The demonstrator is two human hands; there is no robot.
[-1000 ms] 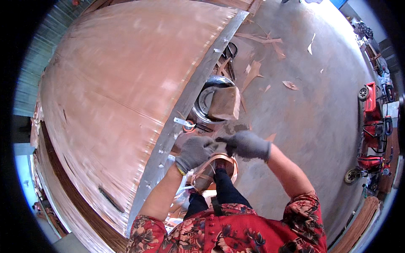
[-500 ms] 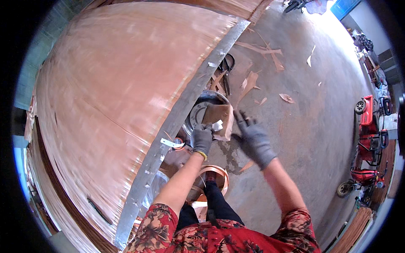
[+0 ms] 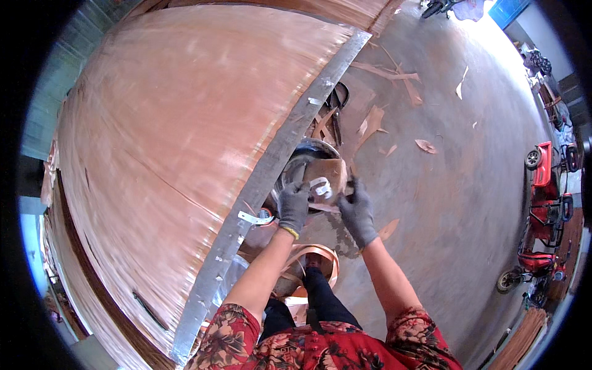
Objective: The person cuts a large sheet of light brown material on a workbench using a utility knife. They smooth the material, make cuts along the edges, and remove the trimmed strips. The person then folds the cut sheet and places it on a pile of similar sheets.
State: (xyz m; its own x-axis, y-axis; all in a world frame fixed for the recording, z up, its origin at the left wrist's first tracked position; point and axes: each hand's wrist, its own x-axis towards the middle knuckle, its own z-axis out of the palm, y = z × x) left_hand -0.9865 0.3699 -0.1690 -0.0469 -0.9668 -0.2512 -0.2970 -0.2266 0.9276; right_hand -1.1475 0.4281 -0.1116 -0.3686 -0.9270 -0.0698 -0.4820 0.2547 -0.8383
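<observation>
Both my hands wear grey gloves. My left hand has curled fingers at the near left of a brown block on a round metal basin; what it grips is unclear. My right hand has its fingers round the block's right side. A curled white strip lies on the block, beside my left fingers. Below left are a white strip and a round orange-and-black object. A loop of pale strip surrounds one foot.
A large pinkish sheet surface fills the left, edged by a metal strip. Scissor-like black handles and scraps lie on the concrete floor. A red wheeled vehicle stands at right, another at top.
Both hands have moved forward from near my body to the block. The white strip, first seen in my left hand over the block, now rests lower on it. My right fingers have closed in.
</observation>
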